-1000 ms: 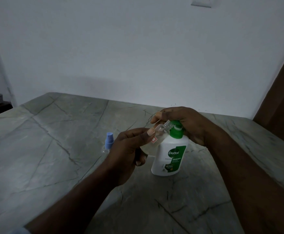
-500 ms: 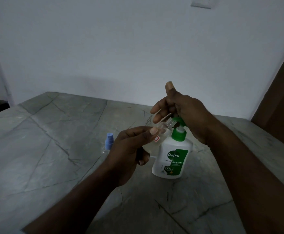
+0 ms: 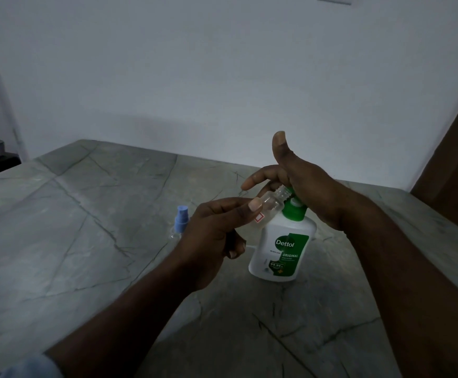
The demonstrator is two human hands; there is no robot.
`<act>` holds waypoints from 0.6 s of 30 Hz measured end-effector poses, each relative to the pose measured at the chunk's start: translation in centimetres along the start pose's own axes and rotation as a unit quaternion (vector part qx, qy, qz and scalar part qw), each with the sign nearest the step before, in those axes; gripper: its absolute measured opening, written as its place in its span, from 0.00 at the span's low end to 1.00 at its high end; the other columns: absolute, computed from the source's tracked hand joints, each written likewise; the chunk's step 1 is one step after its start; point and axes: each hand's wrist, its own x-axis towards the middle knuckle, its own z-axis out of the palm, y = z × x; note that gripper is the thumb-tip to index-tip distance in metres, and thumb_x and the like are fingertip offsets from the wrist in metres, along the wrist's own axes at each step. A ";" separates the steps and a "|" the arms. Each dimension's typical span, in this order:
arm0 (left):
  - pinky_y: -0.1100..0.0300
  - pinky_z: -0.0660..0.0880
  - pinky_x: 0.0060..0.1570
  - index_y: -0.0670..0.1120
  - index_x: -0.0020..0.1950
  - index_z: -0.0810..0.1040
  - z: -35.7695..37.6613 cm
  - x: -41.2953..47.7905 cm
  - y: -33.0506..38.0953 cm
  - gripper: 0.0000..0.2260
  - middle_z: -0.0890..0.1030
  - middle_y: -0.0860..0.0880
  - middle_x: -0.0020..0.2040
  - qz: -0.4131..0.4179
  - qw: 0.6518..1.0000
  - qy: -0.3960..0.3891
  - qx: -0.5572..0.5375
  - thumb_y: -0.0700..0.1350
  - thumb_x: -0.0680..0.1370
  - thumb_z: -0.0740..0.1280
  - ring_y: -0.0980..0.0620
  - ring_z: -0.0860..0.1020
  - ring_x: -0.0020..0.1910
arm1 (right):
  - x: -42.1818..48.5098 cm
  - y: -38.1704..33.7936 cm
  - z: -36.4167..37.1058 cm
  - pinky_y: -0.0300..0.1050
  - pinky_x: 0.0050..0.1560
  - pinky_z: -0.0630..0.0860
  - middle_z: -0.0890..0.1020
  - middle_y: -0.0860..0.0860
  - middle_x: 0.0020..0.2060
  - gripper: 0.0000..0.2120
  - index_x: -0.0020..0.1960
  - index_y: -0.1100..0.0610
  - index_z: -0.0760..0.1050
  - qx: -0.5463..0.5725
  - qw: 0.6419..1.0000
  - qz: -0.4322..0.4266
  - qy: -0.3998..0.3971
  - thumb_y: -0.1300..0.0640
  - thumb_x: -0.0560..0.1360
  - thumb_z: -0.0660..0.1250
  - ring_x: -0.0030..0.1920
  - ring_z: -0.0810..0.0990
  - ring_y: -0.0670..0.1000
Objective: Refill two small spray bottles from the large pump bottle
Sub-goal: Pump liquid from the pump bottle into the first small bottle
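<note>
The left hand [image 3: 211,236] pinches a small clear bottle [image 3: 273,204], uncapped and tilted so its threaded neck points up and right at the green pump [image 3: 293,211] of the large white pump bottle [image 3: 282,249], which stands on the grey stone table [image 3: 86,241]. The right hand [image 3: 304,184] lies over the pump top, fingers stretched loose, thumb up, gripping nothing. Just left of the left hand, a second small bottle [image 3: 181,221] with a blue spray cap stands upright

The pump bottle [image 3: 279,249] stands on the table [image 3: 72,241] — the capped spray bottle [image 3: 180,221] left of it.
</note>
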 end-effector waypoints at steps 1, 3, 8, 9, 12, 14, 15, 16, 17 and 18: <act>0.63 0.66 0.24 0.47 0.49 0.88 0.0 -0.1 0.0 0.10 0.86 0.47 0.46 -0.001 1.000 0.000 0.004 0.49 0.74 0.71 0.53 0.71 0.26 | 0.0 0.1 0.1 0.50 0.55 0.78 0.88 0.51 0.45 0.48 0.53 0.46 0.86 -0.001 1.000 0.001 -0.004 0.16 0.66 0.39 0.47 0.87 0.50; 0.63 0.66 0.24 0.46 0.49 0.87 -0.1 -0.1 0.0 0.10 0.86 0.46 0.46 -0.004 1.000 0.000 0.008 0.50 0.73 0.71 0.52 0.70 0.27 | 0.1 0.3 0.2 0.51 0.55 0.78 0.88 0.51 0.45 0.49 0.52 0.46 0.86 -0.003 1.000 0.002 -0.012 0.16 0.66 0.39 0.48 0.87 0.50; 0.63 0.65 0.23 0.43 0.50 0.86 -0.1 -0.1 0.0 0.12 0.85 0.48 0.43 -0.007 1.000 0.005 0.012 0.50 0.73 0.71 0.52 0.70 0.27 | 0.2 0.3 0.5 0.50 0.55 0.78 0.88 0.49 0.46 0.52 0.51 0.48 0.87 -0.021 1.000 0.002 -0.014 0.14 0.62 0.38 0.48 0.87 0.49; 0.63 0.65 0.23 0.43 0.50 0.86 -0.1 -0.1 0.0 0.12 0.85 0.48 0.43 -0.007 1.000 0.006 0.013 0.49 0.74 0.70 0.52 0.69 0.27 | 0.1 0.3 0.5 0.51 0.54 0.78 0.88 0.50 0.45 0.52 0.51 0.48 0.86 -0.020 1.000 -0.001 -0.011 0.14 0.62 0.39 0.47 0.87 0.49; 0.64 0.65 0.23 0.44 0.50 0.86 -0.1 -0.1 0.0 0.11 0.85 0.49 0.41 -0.004 1.000 0.002 0.012 0.49 0.74 0.70 0.52 0.69 0.27 | 0.1 0.3 0.4 0.56 0.57 0.79 0.88 0.55 0.45 0.52 0.52 0.50 0.86 0.018 1.000 -0.015 -0.006 0.15 0.66 0.38 0.49 0.87 0.56; 0.64 0.65 0.23 0.44 0.49 0.86 -0.1 -0.1 0.0 0.11 0.84 0.50 0.40 0.002 1.000 -0.007 0.007 0.50 0.74 0.71 0.53 0.70 0.26 | 0.3 0.2 0.2 0.55 0.53 0.81 0.88 0.59 0.45 0.50 0.52 0.53 0.86 0.064 0.997 -0.034 0.006 0.19 0.70 0.37 0.47 0.87 0.58; 0.64 0.65 0.23 0.44 0.48 0.86 0.0 -0.1 0.1 0.11 0.84 0.51 0.39 0.005 1.000 -0.011 0.005 0.50 0.73 0.71 0.53 0.70 0.26 | 0.4 0.2 0.1 0.53 0.49 0.81 0.87 0.60 0.45 0.50 0.53 0.54 0.86 0.087 0.995 -0.044 0.006 0.20 0.71 0.37 0.45 0.87 0.58; 0.64 0.65 0.23 0.45 0.48 0.86 0.0 -0.1 0.1 0.11 0.84 0.50 0.39 0.008 1.000 -0.014 0.004 0.51 0.73 0.71 0.53 0.70 0.25 | 0.4 0.2 0.0 0.50 0.45 0.81 0.87 0.61 0.45 0.50 0.55 0.56 0.85 0.111 0.992 -0.053 -0.001 0.21 0.71 0.37 0.44 0.87 0.59; 0.64 0.65 0.23 0.45 0.47 0.86 0.0 -0.1 0.1 0.11 0.84 0.50 0.39 0.010 1.000 -0.016 0.002 0.51 0.73 0.72 0.53 0.70 0.25 | 0.4 0.2 -0.1 0.49 0.43 0.81 0.86 0.63 0.46 0.51 0.56 0.57 0.84 0.138 0.989 -0.060 -0.011 0.22 0.71 0.37 0.44 0.86 0.60; 0.63 0.65 0.23 0.45 0.47 0.86 0.0 -0.1 0.1 0.10 0.84 0.49 0.40 0.011 1.000 -0.017 0.001 0.50 0.73 0.72 0.52 0.70 0.26 | 0.4 0.3 -0.2 0.50 0.43 0.81 0.86 0.65 0.47 0.52 0.57 0.59 0.83 0.164 0.984 -0.067 -0.019 0.22 0.72 0.37 0.44 0.86 0.61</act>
